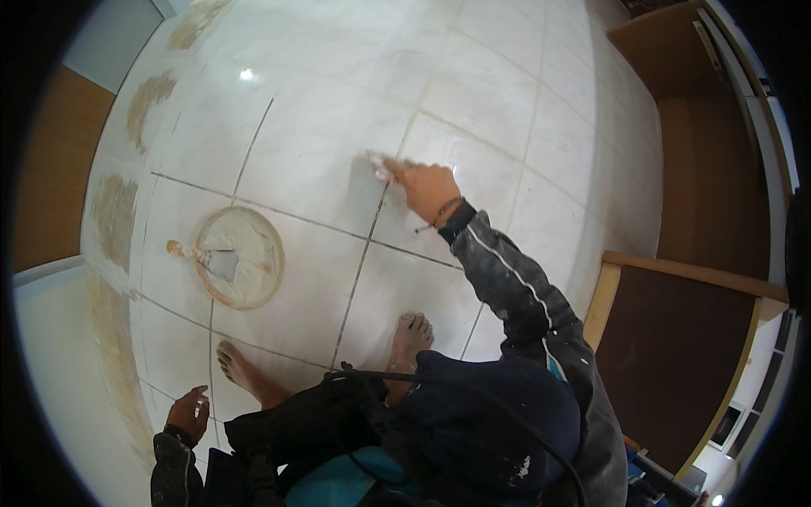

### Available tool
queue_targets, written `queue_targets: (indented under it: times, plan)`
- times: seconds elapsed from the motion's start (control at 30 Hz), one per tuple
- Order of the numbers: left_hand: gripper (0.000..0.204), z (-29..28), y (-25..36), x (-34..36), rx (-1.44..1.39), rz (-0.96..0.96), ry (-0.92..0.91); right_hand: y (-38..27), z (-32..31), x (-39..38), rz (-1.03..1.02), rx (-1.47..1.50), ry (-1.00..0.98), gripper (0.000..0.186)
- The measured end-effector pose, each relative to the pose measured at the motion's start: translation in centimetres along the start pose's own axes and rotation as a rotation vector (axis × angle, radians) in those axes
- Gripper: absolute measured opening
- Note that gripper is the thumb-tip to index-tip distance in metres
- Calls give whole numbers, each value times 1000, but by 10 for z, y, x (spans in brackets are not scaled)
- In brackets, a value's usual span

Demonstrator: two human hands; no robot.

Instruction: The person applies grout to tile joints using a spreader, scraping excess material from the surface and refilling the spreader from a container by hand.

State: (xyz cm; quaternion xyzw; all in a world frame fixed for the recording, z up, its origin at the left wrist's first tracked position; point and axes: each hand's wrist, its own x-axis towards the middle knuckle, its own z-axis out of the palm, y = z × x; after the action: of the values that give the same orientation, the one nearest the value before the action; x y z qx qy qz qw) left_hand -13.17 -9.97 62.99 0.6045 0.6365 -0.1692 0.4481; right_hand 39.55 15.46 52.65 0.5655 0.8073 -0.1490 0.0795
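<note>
My right hand reaches forward over a white tiled floor, close to a joint between tiles. Its fingers are drawn together and their tips are smeared with white paste; motion blurs them, and whatever they pinch is hard to make out. Down at the lower left, my left hand hangs beside my leg, fingers loosely bent and apart, with nothing in it. On the tiles at left rests a round shallow bowl of whitish paste. A paste-covered putty knife lies in it, its handle sticking out over the left rim.
My bare feet are on the tiles. Some joints look dark, while those farther off look pale. A wooden cabinet frame stands along the right. At left runs a wall with brownish patches at its foot.
</note>
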Motion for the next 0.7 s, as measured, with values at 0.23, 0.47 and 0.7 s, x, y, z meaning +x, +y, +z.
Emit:
queue_targets:
  times: [0.23,0.47,0.7]
  plan:
    - [32,-3,2,44,-12,-18,-41,47,74,85,-3,-175,451,36]
    - [33,-13,10,53,-50,-41,-74,14,60,44,-106,58,135,34]
    - [31,-15,16,35,-25,3,-44,81,1,94,86,-40,113,41]
